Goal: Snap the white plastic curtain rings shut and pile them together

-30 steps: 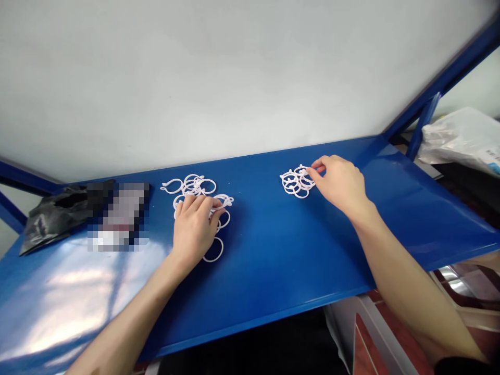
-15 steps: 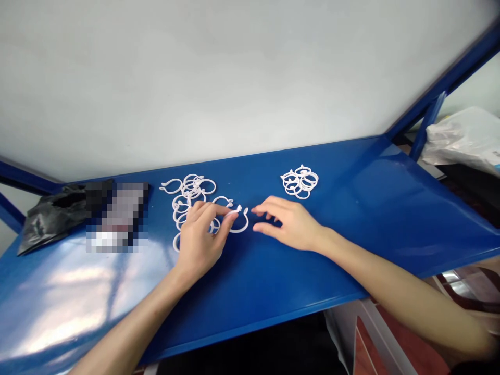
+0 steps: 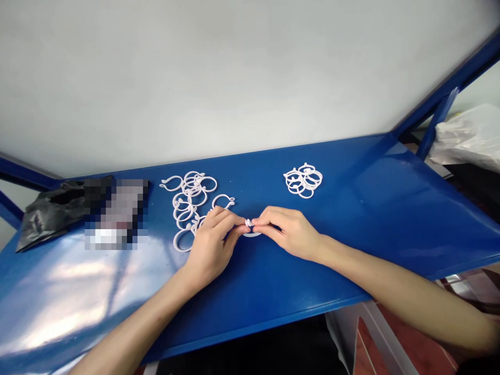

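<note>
Between the hands, low over the blue tabletop (image 3: pixel 351 234), a white ring (image 3: pixel 252 234) is pinched at its top: left hand (image 3: pixel 213 242) from the left, right hand (image 3: pixel 291 232) from the right, fingertips nearly touching. Loose rings (image 3: pixel 189 200) lie just left.

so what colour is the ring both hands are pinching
White; the thin plastic ring shows best in the head view.
</note>
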Tool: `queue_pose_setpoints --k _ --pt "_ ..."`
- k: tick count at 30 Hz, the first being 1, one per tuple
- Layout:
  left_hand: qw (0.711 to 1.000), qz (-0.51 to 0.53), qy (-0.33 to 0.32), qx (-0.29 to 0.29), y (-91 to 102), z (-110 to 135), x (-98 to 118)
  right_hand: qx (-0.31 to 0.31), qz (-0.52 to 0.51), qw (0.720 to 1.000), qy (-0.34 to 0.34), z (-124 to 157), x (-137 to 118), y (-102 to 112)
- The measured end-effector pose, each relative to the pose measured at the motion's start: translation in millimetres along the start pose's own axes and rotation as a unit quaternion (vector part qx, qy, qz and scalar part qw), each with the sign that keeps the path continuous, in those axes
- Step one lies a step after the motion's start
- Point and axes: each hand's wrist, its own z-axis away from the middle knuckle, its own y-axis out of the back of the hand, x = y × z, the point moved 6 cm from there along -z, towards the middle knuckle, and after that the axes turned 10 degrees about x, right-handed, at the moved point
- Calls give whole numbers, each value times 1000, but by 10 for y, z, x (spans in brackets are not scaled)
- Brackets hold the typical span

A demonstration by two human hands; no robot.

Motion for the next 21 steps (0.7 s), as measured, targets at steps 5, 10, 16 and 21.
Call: queue_pose_setpoints --k 5,10,16,21 --pt "999 19 -27 21 4 25 73 -3 6 997 79 33 -113 -19" --pt "997 16 -71 22 -33 68 118 -42 47 992 108 105 -125 -59" --pt "995 17 -91 27 -7 26 142 2 76 986 146 45 -171 -25" --pt "988 -129 -88 4 -27 -12 -67 2 271 959 83 -146 31 298"
